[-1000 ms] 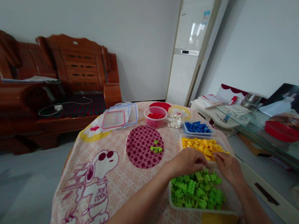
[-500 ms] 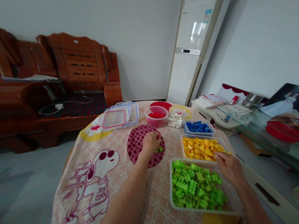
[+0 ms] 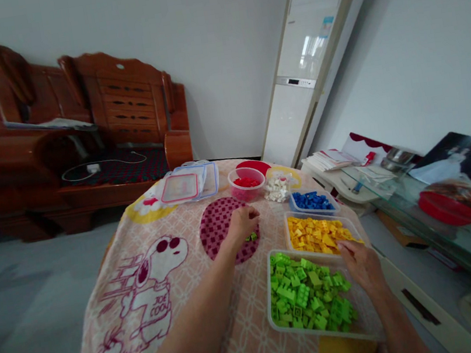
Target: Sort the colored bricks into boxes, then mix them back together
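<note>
My left hand hovers over the dark red checked circle on the tablecloth, fingers curled together. Whatever it may pinch is too small to make out. Just below it lie a few small green building bricks. My right hand is at the near right corner of the clear tub of yellow building bricks, thumb and fingers drawn together beside the bricks; what they grip is hidden. Closer to me, left of that wrist, stands a larger clear tub heaped with green building bricks.
Beyond the yellow tub are a tub of blue bricks, a pile of white bricks and a round tub of red bricks. Clear lids lie stacked at the table's far left. A glass shelf runs along the right.
My left hand has shifted slightly to the right over the checked circle. My right hand stays at the corner of the yellow tub.
</note>
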### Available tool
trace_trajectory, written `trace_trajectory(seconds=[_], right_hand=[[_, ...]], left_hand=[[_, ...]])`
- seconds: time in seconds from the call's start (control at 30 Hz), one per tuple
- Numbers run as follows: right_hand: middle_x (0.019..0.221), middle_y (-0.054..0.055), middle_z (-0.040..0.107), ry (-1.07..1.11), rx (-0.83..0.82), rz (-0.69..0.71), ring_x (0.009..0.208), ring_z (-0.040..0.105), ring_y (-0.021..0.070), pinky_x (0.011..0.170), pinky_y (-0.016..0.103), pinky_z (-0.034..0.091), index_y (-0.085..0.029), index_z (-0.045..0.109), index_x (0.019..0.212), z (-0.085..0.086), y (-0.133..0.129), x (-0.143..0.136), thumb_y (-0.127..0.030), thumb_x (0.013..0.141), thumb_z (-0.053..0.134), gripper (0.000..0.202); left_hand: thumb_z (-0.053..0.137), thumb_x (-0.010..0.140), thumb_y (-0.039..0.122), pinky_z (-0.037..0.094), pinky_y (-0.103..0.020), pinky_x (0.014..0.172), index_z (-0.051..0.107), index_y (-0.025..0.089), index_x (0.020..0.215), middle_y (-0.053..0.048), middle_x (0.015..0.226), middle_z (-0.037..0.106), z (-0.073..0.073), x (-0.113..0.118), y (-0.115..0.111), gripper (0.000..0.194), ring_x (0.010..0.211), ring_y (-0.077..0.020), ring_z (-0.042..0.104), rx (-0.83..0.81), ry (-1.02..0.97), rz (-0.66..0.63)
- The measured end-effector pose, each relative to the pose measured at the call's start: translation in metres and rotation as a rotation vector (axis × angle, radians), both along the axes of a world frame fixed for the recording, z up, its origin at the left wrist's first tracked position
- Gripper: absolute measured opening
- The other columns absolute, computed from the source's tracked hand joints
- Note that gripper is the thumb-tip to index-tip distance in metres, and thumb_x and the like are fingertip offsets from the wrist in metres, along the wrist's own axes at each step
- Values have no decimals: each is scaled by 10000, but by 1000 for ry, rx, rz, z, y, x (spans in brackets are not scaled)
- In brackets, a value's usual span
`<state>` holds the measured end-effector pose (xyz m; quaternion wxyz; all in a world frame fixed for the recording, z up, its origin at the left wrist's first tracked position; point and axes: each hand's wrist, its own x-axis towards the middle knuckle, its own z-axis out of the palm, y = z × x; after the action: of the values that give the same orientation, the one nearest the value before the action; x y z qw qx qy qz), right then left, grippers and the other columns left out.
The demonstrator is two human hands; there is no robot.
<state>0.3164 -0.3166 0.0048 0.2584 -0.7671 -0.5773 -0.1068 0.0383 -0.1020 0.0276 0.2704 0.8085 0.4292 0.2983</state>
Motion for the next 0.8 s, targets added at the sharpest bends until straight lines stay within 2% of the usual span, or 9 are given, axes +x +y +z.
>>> trace_trajectory(seconds=[0.1, 0.37, 0.47, 0.63, 0.8], right_hand=[[941, 117, 756, 2, 1, 0, 840, 695, 240, 791, 349, 511, -170, 749, 951, 0, 0, 0, -389, 908, 376, 435], [957, 132, 751, 1, -26, -14, 853, 695, 252, 790, 359, 512, -145, 745, 961, 1, -1, 0, -393, 915, 365, 456], [967, 123, 749, -6, -37, -10, 859, 692, 248, 796, 360, 509, -150, 740, 970, -1, -1, 1, -383, 925, 354, 452], [983, 126, 744, -8, -37, 9, 873, 684, 249, 806, 357, 499, -148, 733, 978, 0, -1, 0, -388, 936, 346, 458], [968, 146, 743, 10, -21, 1, 841, 684, 255, 780, 356, 495, -135, 737, 938, 3, 0, -4, -403, 937, 334, 484]], left_hand=[[619, 752, 156, 481, -203, 722, 749, 131, 879, -41, 807, 745, 7, 10, -10, 184, 732, -125, 657, -35, -54, -68], [638, 745, 174, 471, -193, 675, 753, 133, 890, -31, 811, 743, 27, 33, -42, 189, 683, -111, 638, -61, -111, -301], [652, 743, 184, 460, -185, 650, 756, 142, 905, -29, 812, 743, 34, 41, -59, 196, 680, -110, 635, -91, -82, -422], [668, 748, 161, 440, -185, 676, 756, 154, 939, -30, 876, 746, 40, 53, -90, 211, 723, -111, 627, -13, 30, -651], [702, 768, 215, 419, -163, 641, 745, 179, 987, -1, 801, 728, 42, 57, -110, 226, 680, -91, 614, -35, 109, -913]])
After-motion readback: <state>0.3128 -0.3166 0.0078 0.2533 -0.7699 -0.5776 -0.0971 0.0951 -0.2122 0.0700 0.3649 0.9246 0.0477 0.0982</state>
